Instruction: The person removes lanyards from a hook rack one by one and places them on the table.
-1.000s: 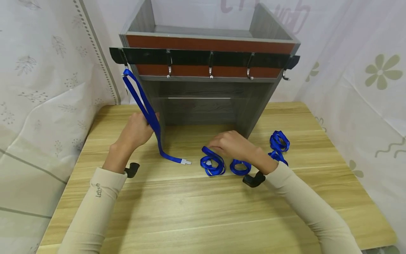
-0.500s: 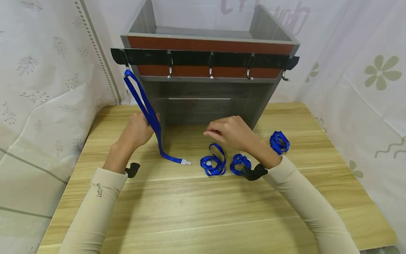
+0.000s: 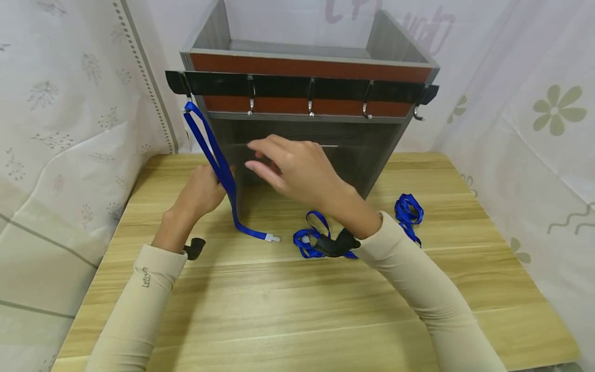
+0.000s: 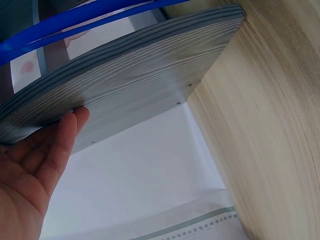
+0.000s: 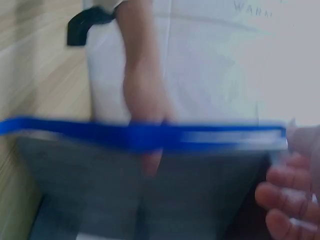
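A blue lanyard (image 3: 226,178) hangs by its loop from the leftmost hook, its white clip (image 3: 272,238) low over the table. Behind it my left hand (image 3: 201,192) grips the front edge of the grey rack's left side panel (image 4: 145,75), fingers against the outer face in the left wrist view. My right hand (image 3: 297,168) is raised in front of the rack's lower opening, holding nothing, fingers loosely bent and thumb apart. Beneath the right wrist lies a coiled blue lanyard (image 3: 304,249), with another partly hidden by the wrist camera. The right wrist view is blurred.
The grey rack (image 3: 316,118) stands at the table's back, with a black hook rail (image 3: 283,85) across its front. Several metal hooks on it carry nothing. More blue lanyards (image 3: 409,209) lie coiled on the wooden table (image 3: 279,310) at right. Patterned cloth (image 3: 534,155) surrounds the table.
My right hand has risen from beside the coiled lanyards and moved left toward the hanging lanyard, its fingers spreading. A loop of the nearest coil now stands up. My left hand has stayed put.
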